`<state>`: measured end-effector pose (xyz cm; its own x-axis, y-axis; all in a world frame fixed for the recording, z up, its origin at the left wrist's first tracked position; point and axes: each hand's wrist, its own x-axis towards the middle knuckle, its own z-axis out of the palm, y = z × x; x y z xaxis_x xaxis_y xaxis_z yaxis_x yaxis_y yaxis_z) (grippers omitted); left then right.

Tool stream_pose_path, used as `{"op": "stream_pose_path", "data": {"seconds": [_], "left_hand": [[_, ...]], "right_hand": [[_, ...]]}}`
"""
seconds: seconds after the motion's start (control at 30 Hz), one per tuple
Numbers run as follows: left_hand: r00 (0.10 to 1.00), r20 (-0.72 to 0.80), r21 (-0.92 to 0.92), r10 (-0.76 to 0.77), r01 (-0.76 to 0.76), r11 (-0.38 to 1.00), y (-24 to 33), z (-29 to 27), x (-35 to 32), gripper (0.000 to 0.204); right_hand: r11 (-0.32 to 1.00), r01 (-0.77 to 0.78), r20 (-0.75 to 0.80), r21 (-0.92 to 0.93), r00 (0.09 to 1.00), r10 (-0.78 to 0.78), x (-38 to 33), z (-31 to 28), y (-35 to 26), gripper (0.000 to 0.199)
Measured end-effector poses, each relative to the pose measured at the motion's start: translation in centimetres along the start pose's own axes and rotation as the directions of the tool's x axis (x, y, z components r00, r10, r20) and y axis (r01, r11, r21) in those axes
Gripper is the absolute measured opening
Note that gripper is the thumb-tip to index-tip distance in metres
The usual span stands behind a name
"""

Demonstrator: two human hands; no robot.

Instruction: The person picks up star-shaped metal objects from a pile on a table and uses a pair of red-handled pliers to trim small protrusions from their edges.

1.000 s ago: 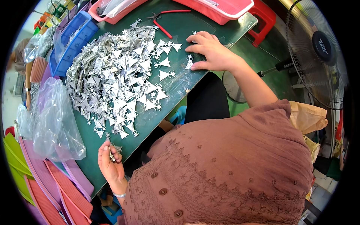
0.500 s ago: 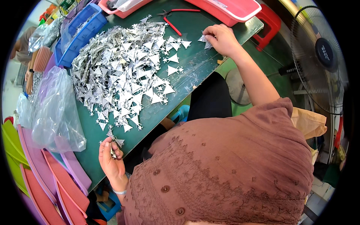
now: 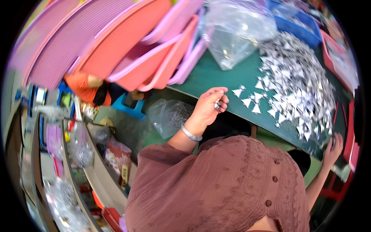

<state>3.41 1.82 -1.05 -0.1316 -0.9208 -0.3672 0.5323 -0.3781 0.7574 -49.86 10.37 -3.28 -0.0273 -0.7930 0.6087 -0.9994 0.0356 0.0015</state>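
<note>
My left hand (image 3: 210,106) is raised by the table's near edge, fingers curled around small silver metal pieces (image 3: 217,103); the fingers partly hide them. Just right of it, a few flat triangular silver pieces with small knobbed ends (image 3: 255,101) lie on the green table (image 3: 232,75). Beyond them spreads a large heap of the same silver pieces (image 3: 297,81). My right hand (image 3: 333,150) is at the table's right end, near the lower edge of the heap. Its fingers are apart, and I make out nothing in them.
A clear plastic bag (image 3: 235,34) and a blue bin (image 3: 299,27) stand behind the heap. Pink baskets (image 3: 338,58) line the right side, near red plier handles (image 3: 340,113). Stacked pink and purple trays (image 3: 131,34) fill the far left. A bag of dark pieces (image 3: 176,114) is on the floor.
The view has swung to the left, so the heap now appears on the right. My left hand still holds silver pieces. My right hand no longer covers the pieces it was touching.
</note>
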Motion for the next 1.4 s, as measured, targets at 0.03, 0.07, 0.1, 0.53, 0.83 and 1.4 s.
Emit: {"op": "stream_pose_path", "data": {"seconds": [0.03, 0.07, 0.1, 0.53, 0.83, 1.4], "left_hand": [[0.999, -0.032, -0.081, 0.025, -0.028, 0.996, 0.6, -2.3, -0.4, 0.016], [0.997, -0.053, -0.153, 0.047, -0.054, 0.987, 1.5, -4.7, -0.8, 0.016], [0.987, -0.121, -0.158, 0.106, -0.124, 0.980, 1.7, -5.6, -2.1, 0.017], [0.847, -0.500, -0.437, 0.181, -0.427, 0.792, 6.1, -21.8, -7.9, 0.018], [0.848, -0.504, -0.534, 0.162, -0.454, 0.713, 5.8, -25.2, -6.2, 0.016], [0.763, -0.547, -0.213, 0.345, -0.525, 0.824, 11.9, -30.1, -0.7, 0.011]], "right_hand": [[1.000, 0.012, -0.025, 0.008, 1.000, -0.012, 0.2, -0.5, -2.8, 0.025], [0.998, -0.021, -0.057, 0.058, 0.998, 0.025, 0.6, -0.7, -6.1, 0.024], [0.996, -0.013, -0.060, 0.093, 0.998, 0.019, 0.3, 0.4, -6.1, 0.024], [0.994, -0.079, -0.178, 0.071, 0.980, 0.090, -1.5, 2.6, -8.6, 0.022], [0.994, -0.108, -0.176, 0.026, 0.978, 0.111, -1.7, 3.6, -6.8, 0.023], [0.967, -0.185, -0.106, -0.173, 0.980, 0.168, -1.3, 4.8, -5.0, 0.029]]}}
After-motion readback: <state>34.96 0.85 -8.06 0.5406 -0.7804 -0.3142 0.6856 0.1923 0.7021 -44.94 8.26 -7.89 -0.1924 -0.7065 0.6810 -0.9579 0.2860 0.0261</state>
